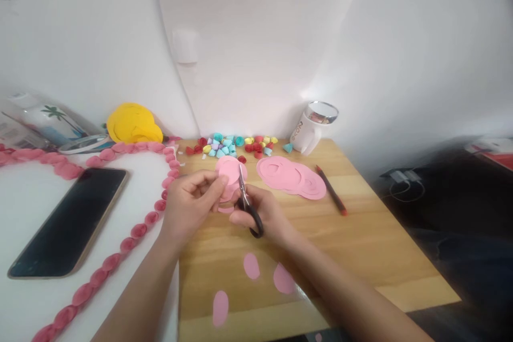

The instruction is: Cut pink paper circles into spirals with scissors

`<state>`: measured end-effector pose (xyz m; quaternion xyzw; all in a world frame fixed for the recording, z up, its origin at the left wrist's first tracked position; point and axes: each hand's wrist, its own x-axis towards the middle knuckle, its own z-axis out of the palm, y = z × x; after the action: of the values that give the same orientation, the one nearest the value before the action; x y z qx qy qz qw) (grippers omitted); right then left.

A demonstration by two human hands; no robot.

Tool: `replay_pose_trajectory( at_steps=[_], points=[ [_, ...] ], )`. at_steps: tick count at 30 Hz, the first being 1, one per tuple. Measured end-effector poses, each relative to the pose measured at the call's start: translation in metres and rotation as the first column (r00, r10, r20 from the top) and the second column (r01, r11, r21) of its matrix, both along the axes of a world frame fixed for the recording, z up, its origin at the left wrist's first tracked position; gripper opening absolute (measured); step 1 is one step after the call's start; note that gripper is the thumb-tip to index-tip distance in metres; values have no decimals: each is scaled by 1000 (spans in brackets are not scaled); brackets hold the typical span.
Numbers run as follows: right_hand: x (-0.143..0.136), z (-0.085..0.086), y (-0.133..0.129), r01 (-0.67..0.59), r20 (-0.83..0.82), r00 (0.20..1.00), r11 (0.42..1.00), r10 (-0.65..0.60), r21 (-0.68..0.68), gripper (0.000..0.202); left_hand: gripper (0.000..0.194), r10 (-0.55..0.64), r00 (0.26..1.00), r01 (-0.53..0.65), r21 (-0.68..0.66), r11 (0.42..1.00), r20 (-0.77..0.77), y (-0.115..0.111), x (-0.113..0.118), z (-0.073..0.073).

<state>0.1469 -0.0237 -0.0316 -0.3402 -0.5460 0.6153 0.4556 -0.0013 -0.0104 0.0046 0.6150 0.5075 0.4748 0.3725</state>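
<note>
Between thumb and fingers, my left hand [195, 200] pinches a piece of pink paper [229, 171] with a rounded outline. My right hand [262, 208] grips black-handled scissors [253, 215], their blades pointing away from me against the right side of the paper. Just right of the blades, pink paper discs [280, 173] with curved lines lie overlapping on the wooden table. Closer to me lie loose pink paper ovals, one [251, 266] below the scissors and another [220, 308] further left. My right forearm partly covers a third pink piece [284, 278].
A black and red pen [331, 191] lies right of the discs. Behind stand a white mug [315, 127] and many small coloured paper rolls [226, 147]. On the left, a phone [68, 222] rests on a white board edged with pink paper rosettes [111, 262], near a yellow paper shape [134, 124].
</note>
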Motion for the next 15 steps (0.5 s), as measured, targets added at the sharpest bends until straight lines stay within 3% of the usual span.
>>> replay_pose_trajectory(
  at_steps=[7, 15],
  points=[
    [-3, -5, -1, 2, -65, 998, 1000, -3, -13, 39, 16, -48, 999, 48, -28, 998, -3, -4, 7, 2],
    [-3, 4, 0, -9, -80, 997, 1000, 11, 23, 45, 27, -83, 994, 82, -23, 996, -68, -5, 8, 1]
  ],
)
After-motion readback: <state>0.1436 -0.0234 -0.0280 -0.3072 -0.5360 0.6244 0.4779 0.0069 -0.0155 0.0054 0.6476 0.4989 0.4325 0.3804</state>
